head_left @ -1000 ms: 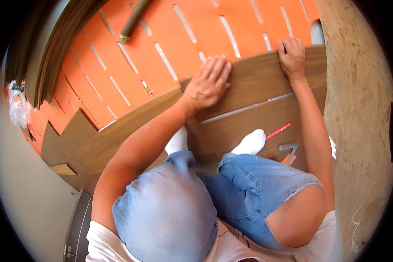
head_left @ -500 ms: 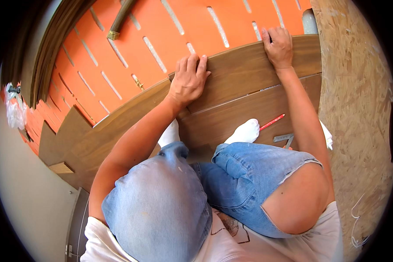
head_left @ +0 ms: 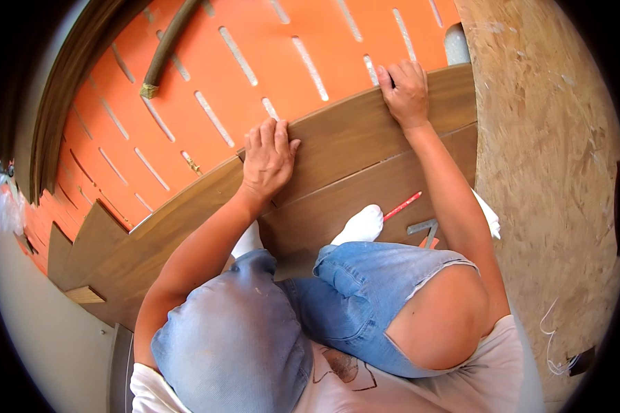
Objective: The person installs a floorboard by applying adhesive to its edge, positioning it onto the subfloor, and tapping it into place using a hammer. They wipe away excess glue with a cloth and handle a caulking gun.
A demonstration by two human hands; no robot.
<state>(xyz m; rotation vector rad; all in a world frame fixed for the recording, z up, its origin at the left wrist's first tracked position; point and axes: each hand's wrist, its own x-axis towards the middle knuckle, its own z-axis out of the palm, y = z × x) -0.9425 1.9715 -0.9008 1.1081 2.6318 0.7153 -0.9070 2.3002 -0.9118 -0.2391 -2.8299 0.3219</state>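
A brown wooden floorboard [head_left: 337, 141] lies along the far edge of the laid boards. My left hand [head_left: 267, 162] rests near its left end, fingers bent over the far edge and thumb apart on top. Farther right, my right hand [head_left: 405, 96] hooks its fingers over the same edge. A thin dark seam separates this plank from the nearer laid board [head_left: 310, 213]. Beyond it spreads orange slotted underlay [head_left: 282, 76]. A red pencil [head_left: 402, 206] lies beside my white-socked foot, and a metal square [head_left: 432, 233] sits partly behind my knee.
A dark rod with a yellowish end [head_left: 169, 51] lies on the underlay. Brown boards [head_left: 62, 89] stand at the far left, above a clear plastic bag [head_left: 8, 203]. A small wood offcut [head_left: 85, 295] rests by the wall. Rough chipboard [head_left: 530, 172] covers the right side.
The pale gap between the floorboard and the nearer board has narrowed to a thin seam. Both hands keep their places on the far edge. The whole view has shifted slightly.
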